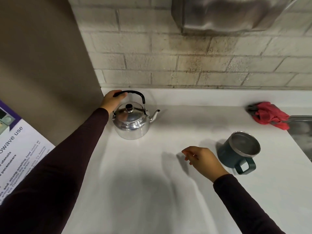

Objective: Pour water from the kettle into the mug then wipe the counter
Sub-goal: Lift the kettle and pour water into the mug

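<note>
White counter [152,191]: kettle [131,123] rear left, left hand [112,99] curled on its handle; mug [239,152] right, right hand [203,158] loosely curled, empty. Lift level, spout toward mug.

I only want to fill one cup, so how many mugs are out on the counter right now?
1. A dark teal mug with a steel rim stands upright on the white counter, right of the silver metal kettle, near the right hand. Nothing visibly hides another.
</note>
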Demonstrator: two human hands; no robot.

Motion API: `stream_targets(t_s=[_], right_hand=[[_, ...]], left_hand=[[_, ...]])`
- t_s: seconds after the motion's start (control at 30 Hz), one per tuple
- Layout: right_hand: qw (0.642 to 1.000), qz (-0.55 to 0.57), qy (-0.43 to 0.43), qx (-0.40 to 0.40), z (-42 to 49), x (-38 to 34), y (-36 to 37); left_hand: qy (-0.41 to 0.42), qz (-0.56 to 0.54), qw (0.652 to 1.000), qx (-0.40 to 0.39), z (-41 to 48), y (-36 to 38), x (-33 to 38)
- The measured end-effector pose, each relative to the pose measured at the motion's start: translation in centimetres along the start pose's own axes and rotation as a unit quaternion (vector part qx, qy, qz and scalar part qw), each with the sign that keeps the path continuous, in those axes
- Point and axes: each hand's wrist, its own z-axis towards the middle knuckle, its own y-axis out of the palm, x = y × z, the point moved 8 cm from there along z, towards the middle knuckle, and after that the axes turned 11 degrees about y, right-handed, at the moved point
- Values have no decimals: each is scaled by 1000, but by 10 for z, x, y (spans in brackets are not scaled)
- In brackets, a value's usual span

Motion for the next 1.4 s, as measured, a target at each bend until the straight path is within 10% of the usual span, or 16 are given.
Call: stream_targets(t_s=[0.47, 1.4], right_hand=[[1000, -12, -1, 26, -9, -4, -5], [985, 51, -2, 167, -68, 123, -123]], left_hand=[[174, 352, 903, -173, -6, 37, 66], [237, 299, 918, -111, -137, 106, 198]])
